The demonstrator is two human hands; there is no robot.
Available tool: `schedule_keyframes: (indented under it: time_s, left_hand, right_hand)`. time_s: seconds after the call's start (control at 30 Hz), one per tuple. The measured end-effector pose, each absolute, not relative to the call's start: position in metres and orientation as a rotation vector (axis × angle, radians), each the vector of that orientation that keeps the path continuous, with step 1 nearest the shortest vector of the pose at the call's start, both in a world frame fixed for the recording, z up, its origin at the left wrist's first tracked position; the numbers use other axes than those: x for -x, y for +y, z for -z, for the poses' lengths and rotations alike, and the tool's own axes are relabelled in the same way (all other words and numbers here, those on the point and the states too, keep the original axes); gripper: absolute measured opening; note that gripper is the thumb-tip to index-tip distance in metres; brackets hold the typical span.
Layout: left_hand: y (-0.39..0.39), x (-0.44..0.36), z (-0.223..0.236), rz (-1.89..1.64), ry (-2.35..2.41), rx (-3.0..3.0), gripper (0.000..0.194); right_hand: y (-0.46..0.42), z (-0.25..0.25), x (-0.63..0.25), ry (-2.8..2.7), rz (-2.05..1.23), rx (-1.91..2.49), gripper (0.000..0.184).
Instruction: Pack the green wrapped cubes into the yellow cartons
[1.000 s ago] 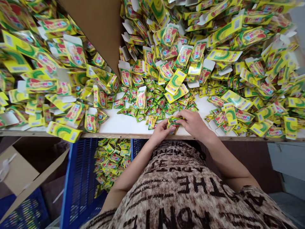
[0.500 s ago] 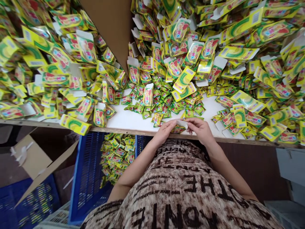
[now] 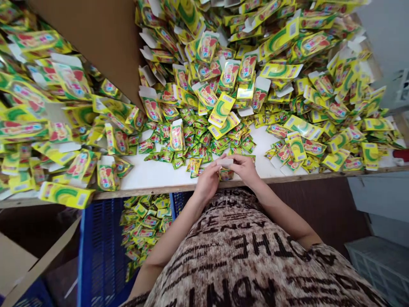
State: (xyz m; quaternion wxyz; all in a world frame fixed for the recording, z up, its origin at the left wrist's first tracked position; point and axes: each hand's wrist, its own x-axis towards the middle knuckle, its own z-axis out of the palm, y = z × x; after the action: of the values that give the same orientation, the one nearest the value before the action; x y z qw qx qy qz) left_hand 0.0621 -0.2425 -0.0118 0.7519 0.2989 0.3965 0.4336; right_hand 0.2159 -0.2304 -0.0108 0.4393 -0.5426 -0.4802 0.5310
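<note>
Between both hands, at the table's front edge, is a small yellow-green printed candy box [image 3: 226, 174] with its white end flap toward me. My left hand [image 3: 207, 180] grips its left side, fingers closed. From the right, my right hand [image 3: 244, 170] pinches the flap end with thumb and fingers. Part of the box is hidden behind the fingers. Just beyond them lies a heap of small green candy sachets [image 3: 200, 138]. One upright-lying box with an open white flap [image 3: 177, 135] rests on that heap.
Piles of flat and open candy boxes [image 3: 297, 145] cover the table [image 3: 153, 172] on both sides. A brown cardboard panel [image 3: 96, 47] stands between the piles. Below the edge, a blue crate [image 3: 96, 247] stands beside a mass of filled-looking packets [image 3: 147, 221]. A cardboard carton [image 3: 15, 264] is at lower left.
The view has swung to the right, so everything shifts left in the picture. Both hands have drawn closer together around the box, with the fingers now at its white flap.
</note>
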Motion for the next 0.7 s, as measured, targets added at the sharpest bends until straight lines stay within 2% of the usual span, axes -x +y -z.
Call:
schedule_keyframes:
  time_s: [0.1, 0.23, 0.33, 0.5, 0.7]
  left_hand:
    - [-0.233, -0.059, 0.019, -0.985, 0.979, -0.624, 0.031]
    - [-0.228, -0.05, 0.021, -1.075, 1.165, -0.903, 0.033]
    - [-0.231, -0.048, 0.021, -1.079, 1.227, -1.117, 0.032]
    - [-0.228, -0.055, 0.02, -1.102, 1.195, -1.157, 0.033]
    - [-0.223, -0.056, 0.018, -1.169, 1.135, -1.333, 0.016]
  right_hand:
    - [-0.224, 0.014, -0.218, -1.195, -1.341, 1.317, 0.024]
    - [-0.224, 0.015, -0.223, -1.134, -1.347, 1.341, 0.031]
    - [-0.225, 0.016, -0.226, -1.093, -1.386, 1.361, 0.028]
    - [-0.228, 0.016, -0.229, -1.165, -1.328, 1.371, 0.025]
    - [-0.233, 0.012, -0.235, -1.298, -1.233, 1.309, 0.02]
